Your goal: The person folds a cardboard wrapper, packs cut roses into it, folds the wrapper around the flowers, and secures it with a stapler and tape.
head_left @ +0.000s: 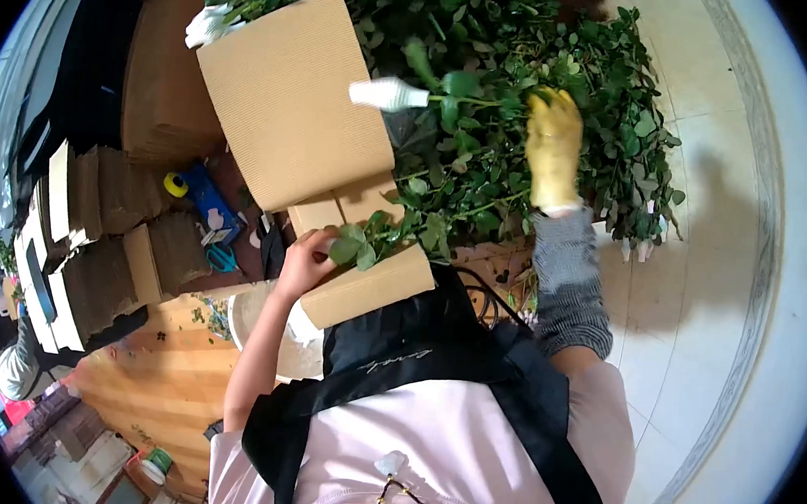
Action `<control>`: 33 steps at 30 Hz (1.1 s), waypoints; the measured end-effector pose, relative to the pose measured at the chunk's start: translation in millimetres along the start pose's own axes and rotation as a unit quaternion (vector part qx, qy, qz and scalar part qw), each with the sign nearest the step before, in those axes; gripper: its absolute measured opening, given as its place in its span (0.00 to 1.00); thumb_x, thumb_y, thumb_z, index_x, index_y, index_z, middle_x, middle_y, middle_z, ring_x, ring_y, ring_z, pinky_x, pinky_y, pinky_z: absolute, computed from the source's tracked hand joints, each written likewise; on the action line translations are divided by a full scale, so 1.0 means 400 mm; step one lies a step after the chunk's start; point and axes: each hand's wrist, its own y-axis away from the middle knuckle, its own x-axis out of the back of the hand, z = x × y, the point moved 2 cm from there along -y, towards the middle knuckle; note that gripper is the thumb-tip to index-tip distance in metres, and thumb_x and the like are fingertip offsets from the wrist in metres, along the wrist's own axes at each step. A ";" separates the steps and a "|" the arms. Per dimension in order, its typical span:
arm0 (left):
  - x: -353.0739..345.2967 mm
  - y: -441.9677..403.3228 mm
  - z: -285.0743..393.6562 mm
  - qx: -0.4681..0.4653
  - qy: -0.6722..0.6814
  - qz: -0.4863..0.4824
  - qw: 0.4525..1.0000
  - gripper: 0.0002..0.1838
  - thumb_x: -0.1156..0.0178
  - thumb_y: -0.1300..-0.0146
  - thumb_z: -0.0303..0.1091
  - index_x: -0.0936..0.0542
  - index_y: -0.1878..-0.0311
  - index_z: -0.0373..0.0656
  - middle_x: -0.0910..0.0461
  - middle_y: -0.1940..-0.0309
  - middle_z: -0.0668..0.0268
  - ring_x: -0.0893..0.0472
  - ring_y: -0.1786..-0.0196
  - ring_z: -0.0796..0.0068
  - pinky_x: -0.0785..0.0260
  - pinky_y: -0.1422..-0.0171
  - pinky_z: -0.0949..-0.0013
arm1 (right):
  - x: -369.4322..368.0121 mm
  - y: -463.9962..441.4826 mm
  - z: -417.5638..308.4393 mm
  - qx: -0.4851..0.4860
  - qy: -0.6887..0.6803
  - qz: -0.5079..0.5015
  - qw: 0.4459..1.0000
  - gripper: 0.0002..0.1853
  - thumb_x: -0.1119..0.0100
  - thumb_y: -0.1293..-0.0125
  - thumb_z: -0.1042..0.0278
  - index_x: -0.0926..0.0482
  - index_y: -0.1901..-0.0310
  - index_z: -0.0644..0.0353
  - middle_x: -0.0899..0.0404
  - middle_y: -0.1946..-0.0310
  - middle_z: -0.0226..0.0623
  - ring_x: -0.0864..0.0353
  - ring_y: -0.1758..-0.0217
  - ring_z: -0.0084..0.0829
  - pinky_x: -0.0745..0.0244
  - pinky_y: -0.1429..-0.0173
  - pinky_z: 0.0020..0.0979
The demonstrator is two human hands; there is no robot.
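Note:
My left hand (308, 262), bare, curls at the left end of a folded cardboard flap (372, 286); its fingertips are partly hidden beside green leaves (356, 246). My right hand (554, 150) wears a yellow glove and closes around the stem of a rose, slightly blurred. The rose's head, in a white mesh sleeve (389, 94), points left above a large corrugated cardboard sheet (293, 92). Below the glove, another leafy stem (483, 206) reaches toward the cardboard. A thick pile of leafy rose stems (623, 118) lies behind and around my right hand.
Stacks of cardboard (108, 267) stand on the left, near a blue box (210, 201), a yellow tape roll (176, 184) and teal-handled scissors (221, 258). A white bucket (245, 320) sits by my left forearm. Another person (17, 364) is at far left. Pale floor tiles (695, 275) run along the right.

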 end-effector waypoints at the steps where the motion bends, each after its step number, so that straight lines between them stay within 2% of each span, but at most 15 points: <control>1: -0.007 0.003 -0.026 0.016 0.035 0.010 0.999 0.18 0.33 0.44 0.28 0.19 0.49 0.37 0.18 0.61 0.53 0.14 0.61 0.60 0.21 0.54 0.62 | 0.064 -0.003 -0.030 0.033 -0.015 0.024 0.999 0.06 0.40 0.36 0.76 0.15 0.59 0.61 0.15 0.63 0.49 0.15 0.54 0.45 0.25 0.33 0.45; 4: 0.002 -0.033 -0.108 0.143 0.045 -0.058 0.987 0.14 0.35 0.39 0.29 0.19 0.51 0.36 0.17 0.64 0.57 0.17 0.63 0.70 0.22 0.55 0.67 | 0.205 0.007 -0.163 0.165 0.002 -0.073 0.984 0.08 0.40 0.34 0.70 0.20 0.73 0.52 0.29 0.82 0.35 0.25 0.69 0.35 0.25 0.56 0.35; 7: 0.057 -0.073 -0.035 0.088 0.195 -0.125 0.969 0.17 0.39 0.28 0.34 0.23 0.44 0.31 0.18 0.58 0.64 0.20 0.59 0.79 0.23 0.54 0.71 | 0.144 0.143 -0.272 0.190 0.013 -0.305 0.933 0.09 0.36 0.43 0.78 0.20 0.72 0.46 0.27 0.82 0.29 0.23 0.65 0.26 0.24 0.47 0.32; 8: 0.050 -0.089 -0.042 0.189 0.276 -0.143 0.932 0.18 0.39 0.27 0.35 0.24 0.43 0.30 0.18 0.57 0.65 0.20 0.57 0.79 0.22 0.53 0.71 | 0.069 0.245 -0.260 0.149 -0.083 -0.258 0.951 0.09 0.40 0.37 0.75 0.21 0.73 0.48 0.28 0.83 0.28 0.23 0.69 0.26 0.23 0.43 0.33; 11: 0.034 -0.082 -0.093 0.142 0.186 -0.166 0.958 0.18 0.37 0.31 0.31 0.24 0.41 0.34 0.19 0.55 0.62 0.19 0.53 0.75 0.22 0.48 0.68 | -0.150 0.440 -0.202 0.038 -0.310 -0.273 0.910 0.12 0.45 0.32 0.71 0.23 0.76 0.52 0.26 0.79 0.28 0.22 0.68 0.28 0.22 0.41 0.35; 12: 0.025 -0.073 -0.096 0.095 0.138 -0.153 0.974 0.20 0.35 0.34 0.29 0.24 0.41 0.36 0.19 0.54 0.61 0.18 0.53 0.72 0.22 0.47 0.67 | -0.161 0.432 -0.211 0.093 -0.208 -0.406 0.885 0.04 0.44 0.31 0.70 0.22 0.65 0.54 0.23 0.70 0.34 0.21 0.60 0.32 0.21 0.42 0.36; 14: 0.021 -0.044 -0.017 0.005 -0.044 -0.131 0.990 0.24 0.34 0.42 0.26 0.24 0.40 0.41 0.25 0.45 0.54 0.19 0.46 0.55 0.27 0.40 0.66 | -0.157 0.387 -0.220 0.196 0.011 -0.628 0.753 0.17 0.44 0.30 0.66 0.20 0.42 0.60 0.16 0.52 0.45 0.17 0.46 0.39 0.20 0.43 0.38; 16: 0.011 -0.028 -0.038 0.016 -0.059 -0.157 0.986 0.26 0.38 0.37 0.25 0.27 0.35 0.41 0.26 0.44 0.57 0.20 0.41 0.60 0.29 0.36 0.67 | -0.051 0.303 -0.177 0.066 -0.205 -0.553 0.805 0.24 0.43 0.29 0.58 0.24 0.35 0.58 0.19 0.43 0.49 0.18 0.44 0.44 0.21 0.41 0.40; 19: 0.042 -0.006 -0.054 0.176 0.366 -0.232 0.884 0.29 0.46 0.28 0.22 0.37 0.25 0.39 0.31 0.38 0.62 0.27 0.33 0.70 0.30 0.34 0.66 | 0.005 0.131 -0.122 -0.033 -0.268 -0.502 0.821 0.22 0.45 0.26 0.55 0.26 0.33 0.49 0.18 0.41 0.42 0.15 0.45 0.39 0.21 0.38 0.42; 20: 0.038 -0.009 -0.059 0.067 0.203 -0.215 0.953 0.29 0.45 0.29 0.21 0.37 0.26 0.40 0.31 0.37 0.62 0.26 0.34 0.68 0.30 0.33 0.65 | -0.004 0.079 -0.125 -0.075 -0.255 -0.444 0.856 0.22 0.47 0.24 0.54 0.28 0.32 0.47 0.18 0.42 0.40 0.15 0.47 0.37 0.20 0.38 0.41; 22: 0.023 -0.014 -0.069 0.069 0.187 -0.208 0.958 0.29 0.41 0.31 0.22 0.34 0.27 0.40 0.29 0.38 0.60 0.24 0.36 0.65 0.28 0.34 0.64 | -0.142 0.037 -0.090 0.046 -0.082 -0.278 0.956 0.24 0.47 0.24 0.56 0.30 0.31 0.52 0.17 0.44 0.38 0.15 0.48 0.35 0.19 0.40 0.39; 26: -0.004 -0.052 0.024 0.057 -0.105 -0.093 0.989 0.28 0.33 0.39 0.28 0.28 0.35 0.41 0.24 0.49 0.49 0.19 0.47 0.46 0.24 0.43 0.57 | -0.612 0.171 -0.026 -0.015 0.182 -0.298 0.937 0.14 0.48 0.26 0.63 0.15 0.56 0.63 0.13 0.54 0.32 0.16 0.48 0.29 0.23 0.42 0.36; 27: -0.017 -0.047 -0.022 0.011 -0.121 -0.074 0.990 0.28 0.32 0.39 0.31 0.28 0.35 0.41 0.24 0.50 0.49 0.19 0.48 0.44 0.24 0.44 0.54 | -0.519 0.108 -0.058 -0.034 0.115 -0.297 0.947 0.11 0.47 0.28 0.64 0.15 0.62 0.58 0.13 0.56 0.31 0.17 0.46 0.30 0.25 0.40 0.39; 30: -0.012 -0.041 -0.014 0.047 -0.034 -0.097 0.994 0.28 0.36 0.36 0.31 0.29 0.33 0.41 0.26 0.47 0.52 0.19 0.47 0.51 0.25 0.41 0.58 | -0.298 0.010 -0.083 -0.032 0.032 -0.062 0.997 0.08 0.42 0.40 0.68 0.14 0.63 0.52 0.14 0.54 0.33 0.19 0.42 0.36 0.38 0.27 0.41; 33: 0.024 -0.038 -0.076 0.042 0.136 -0.202 0.969 0.28 0.44 0.32 0.24 0.33 0.28 0.40 0.32 0.39 0.57 0.23 0.39 0.61 0.29 0.36 0.63 | -0.266 0.022 -0.066 -0.040 -0.015 -0.070 0.997 0.09 0.37 0.45 0.69 0.16 0.61 0.53 0.15 0.54 0.33 0.20 0.41 0.36 0.38 0.26 0.41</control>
